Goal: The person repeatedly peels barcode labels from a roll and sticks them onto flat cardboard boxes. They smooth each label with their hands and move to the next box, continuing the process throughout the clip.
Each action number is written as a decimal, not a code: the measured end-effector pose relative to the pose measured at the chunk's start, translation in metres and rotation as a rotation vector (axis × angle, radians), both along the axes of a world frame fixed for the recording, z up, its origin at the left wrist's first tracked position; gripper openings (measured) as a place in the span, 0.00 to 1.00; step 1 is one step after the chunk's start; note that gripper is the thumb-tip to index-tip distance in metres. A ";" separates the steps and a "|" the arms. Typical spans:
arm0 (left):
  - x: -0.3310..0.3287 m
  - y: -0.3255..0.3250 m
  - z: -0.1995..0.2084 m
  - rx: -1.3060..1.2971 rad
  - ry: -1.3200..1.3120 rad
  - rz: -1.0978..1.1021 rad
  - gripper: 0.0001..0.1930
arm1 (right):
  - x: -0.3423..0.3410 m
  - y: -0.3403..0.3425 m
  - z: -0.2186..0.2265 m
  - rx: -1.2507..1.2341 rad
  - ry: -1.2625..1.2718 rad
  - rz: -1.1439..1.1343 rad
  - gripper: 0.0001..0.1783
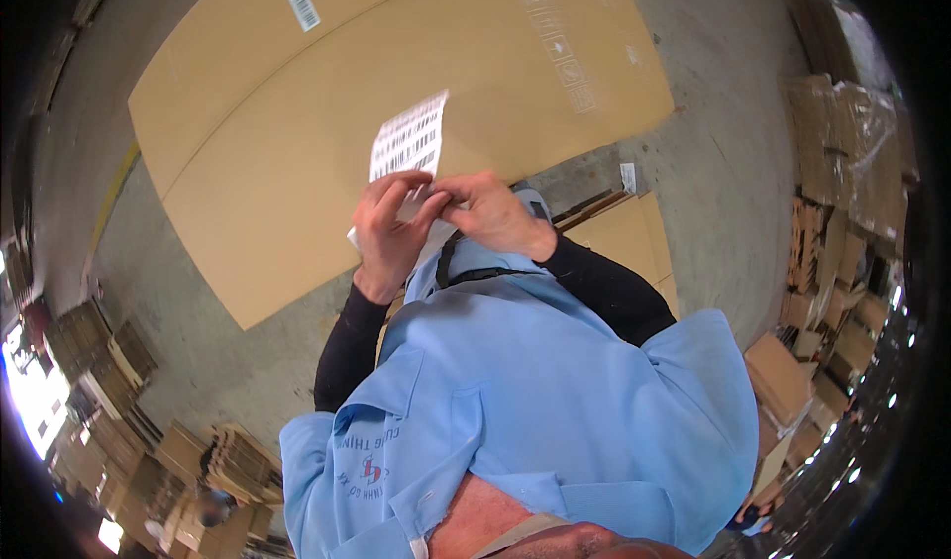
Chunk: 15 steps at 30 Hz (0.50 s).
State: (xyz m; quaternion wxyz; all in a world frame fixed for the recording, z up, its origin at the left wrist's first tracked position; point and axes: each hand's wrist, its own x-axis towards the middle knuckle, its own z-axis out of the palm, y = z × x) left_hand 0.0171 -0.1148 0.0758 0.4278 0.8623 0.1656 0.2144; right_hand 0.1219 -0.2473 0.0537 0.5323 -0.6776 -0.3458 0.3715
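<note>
A white sheet of barcode labels (409, 141) stands up from my fingers, its far end slightly curled. My left hand (388, 230) is closed on the sheet's near part, thumb and fingertips pinched together. Right beside it, my right hand (492, 214) pinches at the same near edge, its thumb and forefinger almost touching my left thumb. Part of the sheet hangs below the hands, and the exact spot between the fingertips is hidden. Under and beyond both hands lies a large brown cardboard box (327, 203) with a long seam and printed handling symbols.
A small barcode label (303, 8) is stuck on the box's far left part. More flat cardboard (624, 242) lies to the right of my body. Stacked cardboard (842, 153) lines the right side, and piles of boxes (198, 470) stand at the lower left. Grey concrete floor (723, 143) surrounds the box.
</note>
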 end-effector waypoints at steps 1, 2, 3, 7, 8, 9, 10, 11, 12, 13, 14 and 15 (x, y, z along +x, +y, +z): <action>-0.002 0.000 -0.002 -0.058 0.017 0.000 0.10 | -0.003 0.000 -0.001 -0.017 0.001 0.015 0.11; -0.006 0.000 -0.003 -0.116 0.038 0.006 0.10 | -0.005 0.001 -0.002 -0.019 0.004 0.037 0.10; -0.009 0.002 -0.005 -0.169 0.048 0.013 0.10 | -0.005 0.001 -0.002 0.001 0.005 0.044 0.09; -0.012 0.011 -0.010 -0.321 0.109 0.032 0.09 | 0.003 0.002 0.001 -0.001 0.006 0.078 0.08; -0.008 0.013 -0.011 -0.306 0.091 0.037 0.09 | 0.008 0.001 0.001 -0.006 0.010 0.081 0.08; -0.004 0.014 -0.011 -0.291 0.076 0.039 0.09 | 0.013 0.000 0.002 -0.012 0.014 0.085 0.08; 0.001 0.014 -0.012 -0.277 0.063 0.044 0.09 | 0.020 -0.002 0.002 -0.022 0.024 0.095 0.08; 0.007 0.012 -0.011 -0.204 0.051 0.030 0.10 | 0.027 -0.004 0.002 -0.009 0.010 0.088 0.08; 0.014 0.009 -0.010 -0.184 0.069 0.038 0.10 | 0.035 -0.006 0.002 0.004 0.001 0.088 0.08; 0.020 0.004 -0.009 -0.157 0.078 0.042 0.10 | 0.042 -0.009 0.001 0.018 -0.003 0.086 0.08; 0.028 0.000 -0.007 -0.126 0.093 0.049 0.11 | 0.051 -0.012 0.001 -0.005 -0.011 0.089 0.08; 0.037 -0.006 -0.007 -0.103 0.082 0.057 0.11 | 0.061 -0.015 0.001 -0.023 -0.016 0.097 0.08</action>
